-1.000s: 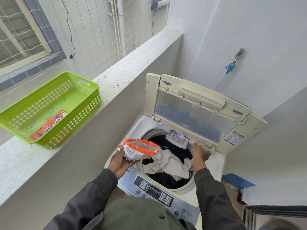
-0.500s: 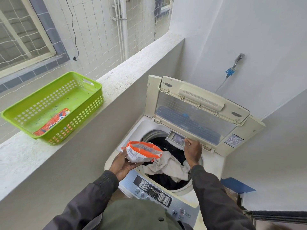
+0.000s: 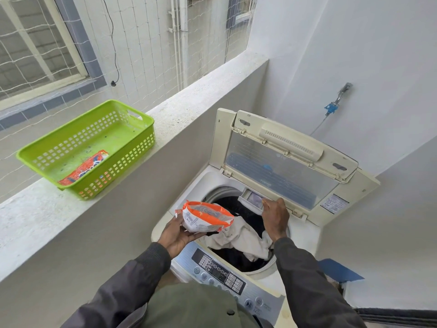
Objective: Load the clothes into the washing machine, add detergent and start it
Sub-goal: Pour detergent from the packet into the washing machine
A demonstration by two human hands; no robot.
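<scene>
A top-loading washing machine (image 3: 186, 192) stands with its lid (image 3: 283, 157) raised. Dark and white clothes (image 3: 241, 240) fill the drum. My left hand (image 3: 176, 235) holds an orange-and-white detergent packet (image 3: 204, 216) from below, over the drum's left rim. My right hand (image 3: 275, 217) reaches to the small detergent drawer (image 3: 250, 201) at the back of the drum opening, fingertips curled on its right front edge. The control panel (image 3: 222, 273) lies nearest me.
A green plastic basket (image 3: 132, 140) sits on the concrete ledge (image 3: 40, 209) to the left, with another orange packet (image 3: 82, 168) in it. A tap (image 3: 338, 98) with a blue fitting is on the white wall behind. A blue object (image 3: 338, 271) lies right of the machine.
My right hand has shifted left along the back rim onto the detergent drawer. The left hand still holds the packet in about the same place.
</scene>
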